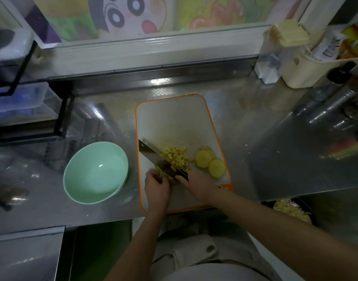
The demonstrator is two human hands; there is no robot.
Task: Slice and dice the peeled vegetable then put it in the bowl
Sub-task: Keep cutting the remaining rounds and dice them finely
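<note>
**Head view: dicing partly done, bowl unfilled**

On the orange-rimmed cutting board (174,118), the right hand (200,187) was clamped round the handle of the knife (153,157). Its blade lay slanted across the near half of the board, edge down among the yellow pieces. The left hand (156,189) sat just left of the blade, fingers curled on a small clump of uncut vegetable (160,172). It apparently pinned the clump for the next stroke with the fingertips tucked back. Beyond the blade lay a heap of finished dice (175,157). To its right a few round slices (209,162) overlapped, out of the knife's path and probably awaiting their turn. The green bowl (96,173) stood on the steel counter (265,149) just beside the board's left edge. It held nothing and seemed placed close for a short transfer.
</note>
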